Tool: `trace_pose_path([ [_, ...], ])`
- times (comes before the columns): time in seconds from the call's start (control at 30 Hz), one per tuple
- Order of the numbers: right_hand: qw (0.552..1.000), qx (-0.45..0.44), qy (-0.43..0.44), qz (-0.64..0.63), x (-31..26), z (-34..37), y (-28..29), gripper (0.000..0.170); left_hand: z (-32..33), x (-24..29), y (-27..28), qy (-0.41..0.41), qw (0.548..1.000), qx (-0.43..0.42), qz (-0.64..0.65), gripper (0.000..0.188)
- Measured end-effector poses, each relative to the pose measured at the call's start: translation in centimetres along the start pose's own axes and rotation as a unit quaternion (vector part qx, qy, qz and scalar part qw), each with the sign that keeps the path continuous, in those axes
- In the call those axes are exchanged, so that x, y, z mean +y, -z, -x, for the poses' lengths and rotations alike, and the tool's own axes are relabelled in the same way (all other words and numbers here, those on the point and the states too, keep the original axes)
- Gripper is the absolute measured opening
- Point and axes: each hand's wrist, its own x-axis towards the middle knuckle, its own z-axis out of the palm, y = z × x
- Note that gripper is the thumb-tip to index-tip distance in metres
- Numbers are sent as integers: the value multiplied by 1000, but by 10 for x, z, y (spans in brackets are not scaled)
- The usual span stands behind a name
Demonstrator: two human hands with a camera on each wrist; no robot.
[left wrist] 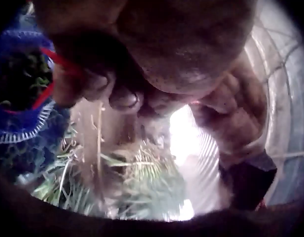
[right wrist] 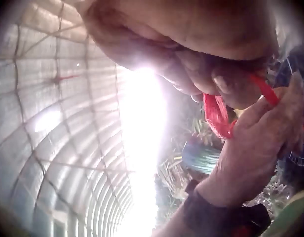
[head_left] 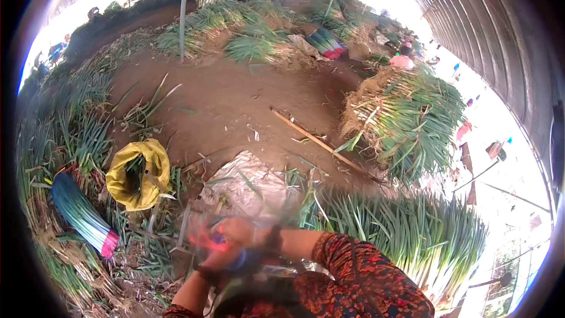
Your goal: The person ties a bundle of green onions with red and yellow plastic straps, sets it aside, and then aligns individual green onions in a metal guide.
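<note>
In the head view, the person's right hand [head_left: 238, 232] and left hand [head_left: 225, 257] meet low in the middle, both blurred; how their fingers lie cannot be told here. The thin, flexible red strip [head_left: 205, 240] is a haze beside them, its long axis unreadable. Farther left, a blue-topped bundle of white stalks with a pink-red end [head_left: 84, 215] slants, that end pointing down and right.

In the left wrist view, the left hand's curled fingers hang in shadow; the red strip emerges beside them, slanting down toward them, its grip hidden. The patterned blue fabric with white edging [left wrist: 31, 136] is cut off at the left.

In the right wrist view, the right hand's fingers curl tightly round the strip; one length hangs steeply, another slants down-right to the left hand, which pinches it. The strip's ends are hidden.
</note>
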Motion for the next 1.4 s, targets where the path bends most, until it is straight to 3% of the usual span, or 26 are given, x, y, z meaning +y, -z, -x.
trace_pose_path([
  [0.07,995,-5,78,69,3,0,-2,23,-1,11,-10,-1,999,-38,-3,21],
  [0.1,998,-32,3,50,3,10,-2,24,-3,15,-13,-1,999,-53,-4,21],
  [0.2,990,-92,-106,12,-110,14,20,26,-4,17,-20,4,997,-79,15,20],
  [0.27,987,-119,74,74,-193,18,32,27,-2,12,-21,5,995,-89,41,19],
  [0.33,975,-185,47,114,-189,16,30,27,1,6,-18,3,992,-101,75,19],
  [0.43,961,-159,116,195,-158,3,56,27,15,-4,-8,-11,988,-101,118,19],
  [0.47,942,-149,163,251,-145,-4,72,28,22,-3,-3,4,992,-70,102,19],
  [0.5,955,-83,159,236,-129,-7,79,26,29,2,3,40,999,-25,27,19],
  [0.53,963,-38,115,241,-112,-9,91,28,37,8,9,83,995,15,-45,20],
  [0.57,978,13,-9,208,-102,-4,96,31,45,0,26,29,997,0,-74,15],
  [0.6,972,65,-168,154,-92,4,102,33,54,-22,40,-2,980,59,-189,12],
  [0.67,915,144,-377,15,-63,21,112,39,72,-65,70,-16,889,194,-415,11],
  [0.7,904,163,-390,-64,-40,32,114,39,80,-118,100,60,917,304,-250,12],
  [0.73,886,187,-401,-137,-18,48,123,39,92,-146,117,154,909,382,-69,29],
  [0.77,865,179,-445,-147,-5,61,123,38,104,-174,134,212,841,484,118,47],
  [0.83,824,164,-518,-158,15,84,131,36,123,-186,144,271,816,475,-188,57],
  [0.87,814,170,-533,-157,29,95,128,34,123,-183,143,231,785,477,-321,55],
  [0.9,804,174,-547,-156,42,105,121,33,122,-181,142,196,723,484,-453,52],
  [0.93,796,178,-558,-154,54,111,117,32,103,-155,130,94,649,506,-560,42],
  [0.97,794,123,-587,-105,64,109,111,29,85,-155,134,38,633,513,-579,39],
  [1.03,862,50,-504,11,96,95,95,34,46,-200,164,47,751,496,-433,33],
  [1.1,912,16,-382,149,119,77,69,44,9,-267,168,28,818,448,-358,36],
  [1.13,935,24,-311,169,139,68,56,42,1,-193,149,156,850,426,-270,45],
  [1.2,966,37,-160,198,183,61,23,40,9,-185,146,127,889,431,-89,48],
  [1.3,957,7,-219,190,218,57,-26,33,23,-192,141,158,892,424,2,50],
  [1.4,943,22,-211,258,155,70,-29,30,43,-178,126,133,917,371,-60,52],
])
